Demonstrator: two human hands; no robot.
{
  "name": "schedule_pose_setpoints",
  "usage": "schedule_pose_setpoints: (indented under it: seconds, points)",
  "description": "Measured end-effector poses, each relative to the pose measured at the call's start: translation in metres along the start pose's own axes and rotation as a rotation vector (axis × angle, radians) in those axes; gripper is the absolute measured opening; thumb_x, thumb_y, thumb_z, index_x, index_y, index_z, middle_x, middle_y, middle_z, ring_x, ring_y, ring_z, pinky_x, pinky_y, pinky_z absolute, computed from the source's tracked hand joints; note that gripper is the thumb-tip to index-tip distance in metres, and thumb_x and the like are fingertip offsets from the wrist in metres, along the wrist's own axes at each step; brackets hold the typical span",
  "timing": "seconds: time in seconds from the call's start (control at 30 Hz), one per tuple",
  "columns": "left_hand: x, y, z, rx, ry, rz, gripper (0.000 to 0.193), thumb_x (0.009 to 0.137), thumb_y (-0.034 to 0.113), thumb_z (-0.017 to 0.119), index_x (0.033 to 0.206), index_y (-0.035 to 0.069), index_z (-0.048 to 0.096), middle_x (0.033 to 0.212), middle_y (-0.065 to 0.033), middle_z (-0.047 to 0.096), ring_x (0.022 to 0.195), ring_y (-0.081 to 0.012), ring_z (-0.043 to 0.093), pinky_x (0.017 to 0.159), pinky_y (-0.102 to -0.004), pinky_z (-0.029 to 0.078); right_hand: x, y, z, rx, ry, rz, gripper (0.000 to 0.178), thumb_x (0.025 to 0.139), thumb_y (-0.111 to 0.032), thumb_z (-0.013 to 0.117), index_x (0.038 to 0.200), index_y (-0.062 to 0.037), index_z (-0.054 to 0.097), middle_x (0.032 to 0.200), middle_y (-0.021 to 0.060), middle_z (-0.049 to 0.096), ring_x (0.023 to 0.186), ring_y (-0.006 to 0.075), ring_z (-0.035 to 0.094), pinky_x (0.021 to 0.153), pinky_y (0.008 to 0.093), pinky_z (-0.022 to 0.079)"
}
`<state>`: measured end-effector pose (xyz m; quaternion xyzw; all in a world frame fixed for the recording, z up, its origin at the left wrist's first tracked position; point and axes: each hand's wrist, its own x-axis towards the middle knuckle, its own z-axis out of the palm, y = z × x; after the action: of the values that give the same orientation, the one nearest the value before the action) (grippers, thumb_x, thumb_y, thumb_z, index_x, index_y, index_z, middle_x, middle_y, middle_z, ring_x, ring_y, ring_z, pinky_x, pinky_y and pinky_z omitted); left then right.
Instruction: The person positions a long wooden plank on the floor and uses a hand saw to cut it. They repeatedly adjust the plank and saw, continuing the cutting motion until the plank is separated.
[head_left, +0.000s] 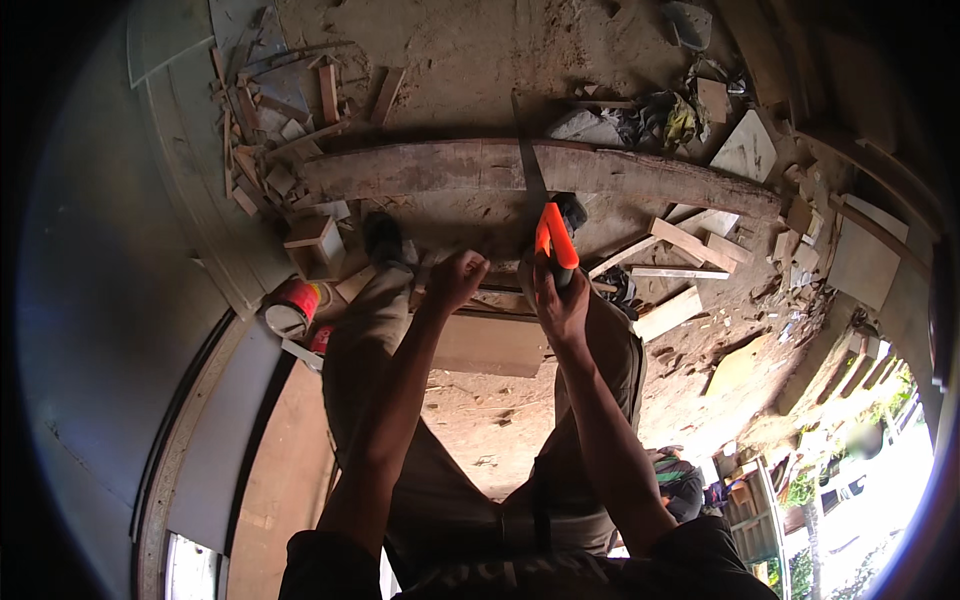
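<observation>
A handsaw with a bright orange handle (pixel 562 243) is gripped in my right hand (pixel 562 300), above my right knee. Its thin dark blade points away from me and passes over the long timber beam (pixel 420 168); whether it touches the wood I cannot tell. My left hand (pixel 459 279) is curled into a fist beside my left knee, and whatever may be inside it is hidden. Below and between the two hands lies a flat brown board (pixel 490 344).
Offcuts (pixel 690 245) lie right of the beam, with more scrap wood (pixel 328 95) at the far left. A red can (pixel 293 307) and a small wooden box (pixel 314 247) stand by my left leg. Crumpled plastic (pixel 640 120) lies beyond the beam.
</observation>
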<state>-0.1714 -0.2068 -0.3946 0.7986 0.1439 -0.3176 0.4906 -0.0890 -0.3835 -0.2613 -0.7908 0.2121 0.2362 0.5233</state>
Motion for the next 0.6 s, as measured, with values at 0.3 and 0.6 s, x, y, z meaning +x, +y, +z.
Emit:
schedule_pose_setpoints:
  seconds: [0.3, 0.6]
  points:
    - [-0.015, -0.111, 0.101, 0.553, -0.745, 0.037, 0.061, 0.076, 0.054, 0.071, 0.111, 0.004, 0.065, 0.104, -0.0214, 0.066, 0.102, -0.0352, 0.063, 0.091, -0.044, 0.049, 0.044, 0.008, 0.005, -0.068, -0.075, 0.096, 0.03, 0.09, -0.027, 0.063, 0.09, 0.0026, 0.058, 0.063, 0.0108, 0.056, 0.058, 0.0142, 0.051, 0.057, 0.0331, 0.044]
    - [0.042, -0.134, 0.08, 0.344, -0.677, 0.176, 0.034, 0.073, 0.034, 0.074, 0.097, 0.01, 0.07, 0.092, -0.0154, 0.068, 0.088, -0.0311, 0.067, 0.077, -0.0418, 0.052, 0.046, 0.005, 0.06, -0.012, -0.12, -0.05, 0.037, 0.096, -0.036, 0.059, 0.078, -0.0042, 0.056, 0.061, -0.0022, 0.05, 0.055, 0.0057, 0.045, 0.05, 0.0257, 0.036]
